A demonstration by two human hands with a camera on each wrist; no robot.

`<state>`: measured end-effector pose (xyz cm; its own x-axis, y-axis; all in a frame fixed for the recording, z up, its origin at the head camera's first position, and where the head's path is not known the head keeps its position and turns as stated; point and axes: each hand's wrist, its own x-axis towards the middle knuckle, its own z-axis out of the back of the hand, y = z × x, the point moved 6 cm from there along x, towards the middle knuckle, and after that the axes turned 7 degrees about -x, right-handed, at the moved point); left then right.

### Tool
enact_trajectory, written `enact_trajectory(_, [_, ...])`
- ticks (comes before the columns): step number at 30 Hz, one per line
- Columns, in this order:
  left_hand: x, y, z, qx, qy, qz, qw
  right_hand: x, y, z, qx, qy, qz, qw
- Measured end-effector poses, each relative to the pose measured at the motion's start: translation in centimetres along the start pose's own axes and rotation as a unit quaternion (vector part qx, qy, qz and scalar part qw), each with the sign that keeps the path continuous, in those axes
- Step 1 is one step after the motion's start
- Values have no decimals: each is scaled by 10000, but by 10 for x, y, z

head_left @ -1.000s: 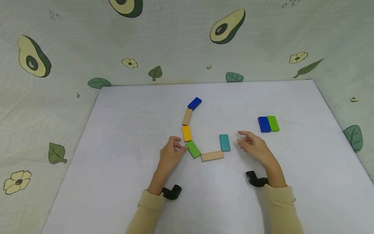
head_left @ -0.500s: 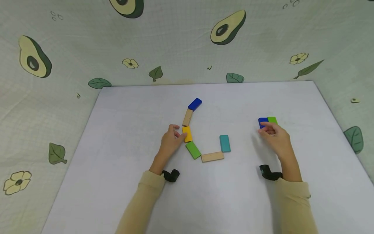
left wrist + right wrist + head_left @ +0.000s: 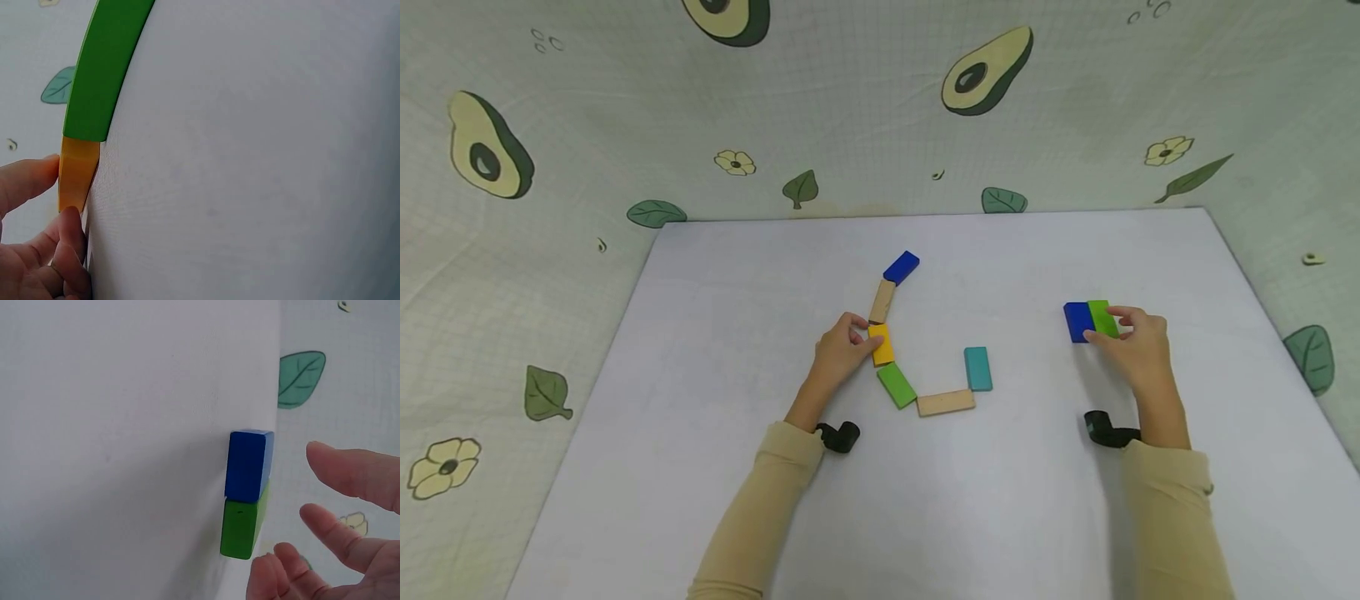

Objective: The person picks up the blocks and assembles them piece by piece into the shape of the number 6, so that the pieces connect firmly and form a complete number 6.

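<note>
On the white table, several flat rectangular blocks form a curved line. My left hand (image 3: 842,348) is at the yellow block (image 3: 881,344). Its thumb and a finger pinch that block, as the left wrist view shows. Touching the yellow block's near end is a green block (image 3: 897,385); beyond its far end lies a plain wooden block (image 3: 882,301). My right hand (image 3: 1138,343) hovers over a blue block (image 3: 1077,322) and a second green block (image 3: 1101,317), which lie side by side. In the right wrist view its thumb and fingers are spread apart, clear of both blocks.
A dark blue block (image 3: 901,267) tops the curve. Its lower end has another wooden block (image 3: 946,402) and a teal block (image 3: 978,368). Behind the white table (image 3: 760,275) hangs a cloth (image 3: 865,100) printed with avocados. A black wrist camera (image 3: 1108,429) sits by each wrist.
My left hand has moved up from the green block to the yellow block and pinches it. My right hand has gone right, from near the teal block to above the blue and green pair.
</note>
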<state>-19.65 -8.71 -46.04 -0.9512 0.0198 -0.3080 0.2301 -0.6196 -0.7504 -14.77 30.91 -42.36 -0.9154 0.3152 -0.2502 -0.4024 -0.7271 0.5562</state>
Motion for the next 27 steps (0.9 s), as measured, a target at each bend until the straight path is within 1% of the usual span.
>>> enact_trajectory(5, [-1, -1, 0, 22, 27, 71, 10000, 6, -6, -1, -57, 230, -107, 9997])
enact_trajectory(15, [-1, -1, 0, 9, 44, 64, 10000, 14, -14, -4, -245, 543, -338, 9977])
enact_trajectory(18, [-1, -2, 2, -20, 29, 20, 10000, 14, -17, -4, -125, 637, -405, 9971])
enact_trajectory(22, [-1, -3, 2, -53, 44, -25, 10000, 15, -25, -5, 122, 748, -606, 9953])
enact_trajectory(27, [-1, -2, 1, -43, 75, 3, 10000, 16, -30, -5, 238, 805, -786, 9934])
